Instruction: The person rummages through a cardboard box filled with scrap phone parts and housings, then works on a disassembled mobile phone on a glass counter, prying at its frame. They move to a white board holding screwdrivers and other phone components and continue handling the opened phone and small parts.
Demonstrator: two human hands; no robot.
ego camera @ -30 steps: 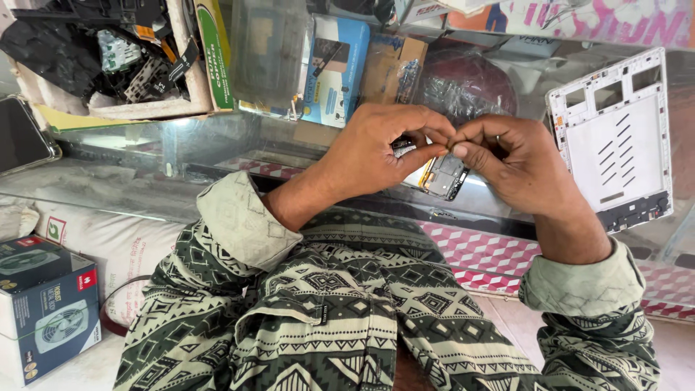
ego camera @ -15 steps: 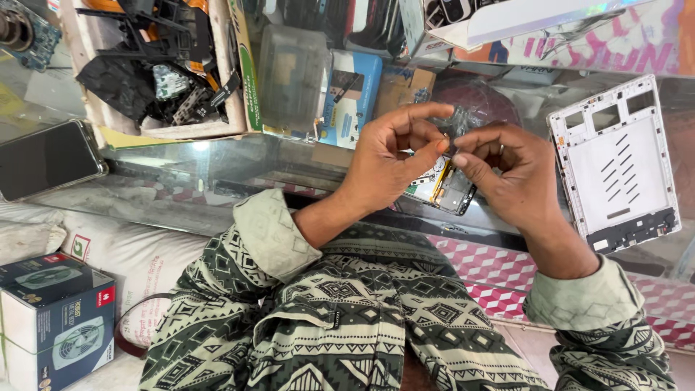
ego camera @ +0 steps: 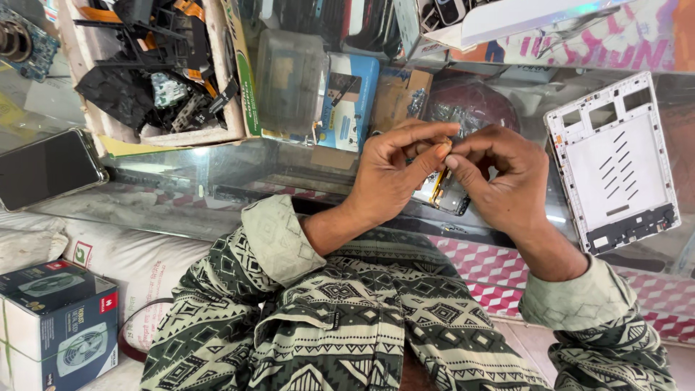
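- A patterned sleeve (ego camera: 239, 289) is seen nearest the camera, with a cuff turned back at each wrist.
- A boxed fan (ego camera: 54, 329) is set at the lower left, beside a white sack (ego camera: 137, 264).
- The left hand (ego camera: 391, 177) is raised over the glass counter (ego camera: 181, 195), its fingers curled in and its thumb and forefinger pinched on a small part (too small to be told).
- The right hand (ego camera: 507, 181) is held just beside it, fingertips touching the left's, fingers bent around the same spot.
- A phone board (ego camera: 443, 194) is gripped between the two hands, just under the fingertips and above the counter edge.
- A white tablet frame (ego camera: 615, 163) is laid flat to the right, near the right hand.
- A dark phone (ego camera: 47, 166) is laid screen up at the far left.
- A tray of black scrap parts (ego camera: 156, 69) is placed farther back, with a clear plastic box (ego camera: 289, 83) beside it.
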